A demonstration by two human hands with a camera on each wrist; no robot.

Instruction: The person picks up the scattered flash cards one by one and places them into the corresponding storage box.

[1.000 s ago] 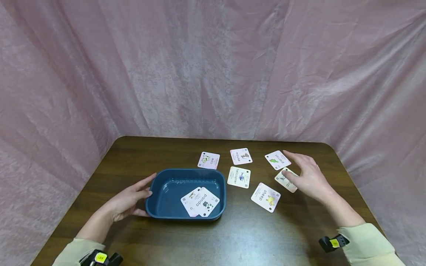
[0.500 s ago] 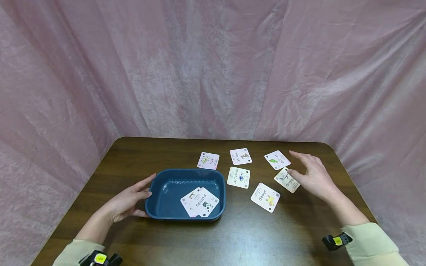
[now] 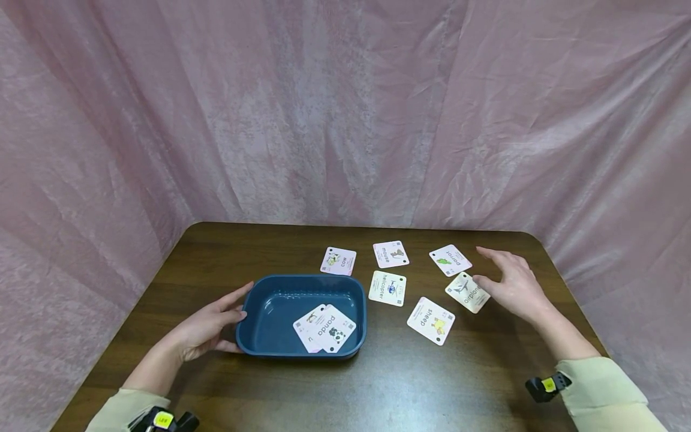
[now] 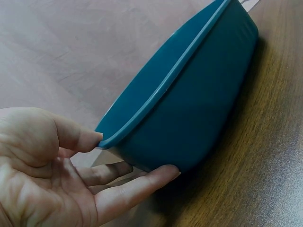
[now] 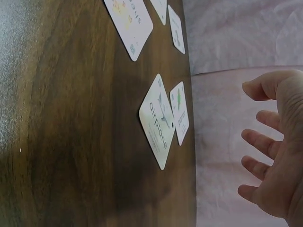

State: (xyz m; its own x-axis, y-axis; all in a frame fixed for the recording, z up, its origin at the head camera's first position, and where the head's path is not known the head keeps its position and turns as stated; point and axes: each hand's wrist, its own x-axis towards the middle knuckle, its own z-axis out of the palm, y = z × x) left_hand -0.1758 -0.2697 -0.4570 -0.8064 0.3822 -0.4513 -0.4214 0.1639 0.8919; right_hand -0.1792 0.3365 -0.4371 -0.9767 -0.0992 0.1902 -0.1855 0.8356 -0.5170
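Note:
A deep blue plastic tray (image 3: 275,345) sits left of centre on the table, with the panda card (image 3: 335,329) overlapping another animal card (image 3: 306,327) inside it. My left hand (image 3: 212,327) holds the tray's left end; in the left wrist view the thumb is at the rim and the fingers (image 4: 137,191) lie against the wall below. My right hand (image 3: 513,285) hovers with loose, spread fingers beside the airplane card (image 3: 465,293), its thumb overlapping the card's right corner in the head view. Just behind lies the parrot card (image 3: 450,260). Nothing is in the right hand.
The sheep card (image 3: 430,321) lies right of the tray. Farther back are the helicopter card (image 3: 387,288), the mouse card (image 3: 391,254) and the cow card (image 3: 339,260), which is close behind the tray's rim. Pink curtains (image 3: 335,120) hang around the brown wooden table (image 3: 259,390).
My right hand has drawn back to the right, uncovering more of the airplane card. The left hand, the tray and the cards stay in place.

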